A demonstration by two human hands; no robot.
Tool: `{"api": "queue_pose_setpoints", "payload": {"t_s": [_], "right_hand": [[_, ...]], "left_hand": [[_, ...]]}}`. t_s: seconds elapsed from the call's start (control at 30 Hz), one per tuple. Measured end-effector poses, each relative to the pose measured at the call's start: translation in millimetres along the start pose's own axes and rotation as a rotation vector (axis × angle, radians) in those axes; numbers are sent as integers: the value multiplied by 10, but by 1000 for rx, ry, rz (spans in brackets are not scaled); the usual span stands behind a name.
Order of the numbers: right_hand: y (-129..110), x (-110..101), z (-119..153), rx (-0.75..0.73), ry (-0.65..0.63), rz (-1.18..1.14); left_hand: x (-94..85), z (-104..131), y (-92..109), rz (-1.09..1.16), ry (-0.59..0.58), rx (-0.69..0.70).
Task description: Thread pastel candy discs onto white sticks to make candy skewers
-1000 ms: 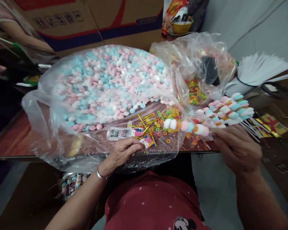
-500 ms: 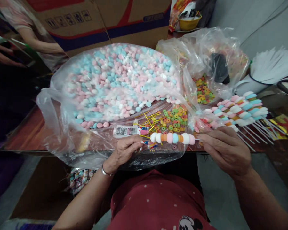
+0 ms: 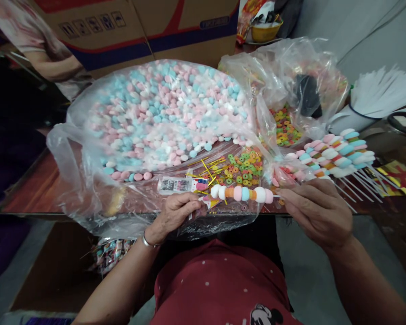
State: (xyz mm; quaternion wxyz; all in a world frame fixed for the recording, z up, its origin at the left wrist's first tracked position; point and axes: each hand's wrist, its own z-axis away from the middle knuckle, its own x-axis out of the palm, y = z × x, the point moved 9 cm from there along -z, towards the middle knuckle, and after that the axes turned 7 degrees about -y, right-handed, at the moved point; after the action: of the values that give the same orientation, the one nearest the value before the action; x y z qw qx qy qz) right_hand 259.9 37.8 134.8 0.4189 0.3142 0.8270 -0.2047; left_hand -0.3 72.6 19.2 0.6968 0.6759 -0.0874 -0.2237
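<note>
My right hand (image 3: 316, 212) pinches the white stick of a candy skewer (image 3: 245, 193), which lies level between my hands with white, pink, blue and orange pieces on it. At the skewer's left end, my left hand (image 3: 181, 212) is closed on a small printed clear wrapper (image 3: 208, 201). Just behind are a labelled packet (image 3: 174, 185), yellow twist ties (image 3: 208, 169) and ring candies (image 3: 245, 167). Finished-looking skewers (image 3: 338, 153) are piled behind my right hand.
A large clear bag of pastel candies (image 3: 165, 113) covers the table's middle, before a cardboard box (image 3: 186, 36). White sticks (image 3: 385, 95) stand in a container at right. Another person's arm (image 3: 57, 67) shows at upper left. Below left is an open box (image 3: 54, 266) with wrapped candies.
The wrapper in my left hand has turned and shows more of its printed side near the skewer's tip. The other person's lower hand at far left is out of sight.
</note>
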Motion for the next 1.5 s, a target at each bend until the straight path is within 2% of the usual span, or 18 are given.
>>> {"api": "queue_pose_setpoints", "payload": {"t_s": [0.13,0.3,0.43,0.53,0.67,0.77,0.87,1.03,1.17,1.3,1.5], "right_hand": [[-53,22,-14,-50,-18,9],[-14,22,-3,-9,-38,11],[-16,26,-1,-36,-54,13],[-3,48,1,-66,-71,-3],[90,37,37,-46,-32,-21],[154,65,67,-11,-38,-50],[154,105,72,-3,-36,-91],[34,206,19,-51,-40,-100],[-29,235,-15,-69,-55,-59],[-86,212,-25,-123,-74,19],[-127,236,-43,-137,-77,30]], "left_hand": [[22,-15,12,51,-1,-26],[39,-25,-29,92,-12,-39],[57,-38,-44,127,-29,-49],[70,-50,-50,111,-72,-99],[89,-48,-122,117,-165,-147],[23,-55,-191,240,-75,-143],[7,-79,-143,509,63,-90],[261,-167,41,757,71,-79],[420,-212,17,820,61,-103],[398,-199,-41,797,156,-124],[385,-155,-2,768,280,-101]]}}
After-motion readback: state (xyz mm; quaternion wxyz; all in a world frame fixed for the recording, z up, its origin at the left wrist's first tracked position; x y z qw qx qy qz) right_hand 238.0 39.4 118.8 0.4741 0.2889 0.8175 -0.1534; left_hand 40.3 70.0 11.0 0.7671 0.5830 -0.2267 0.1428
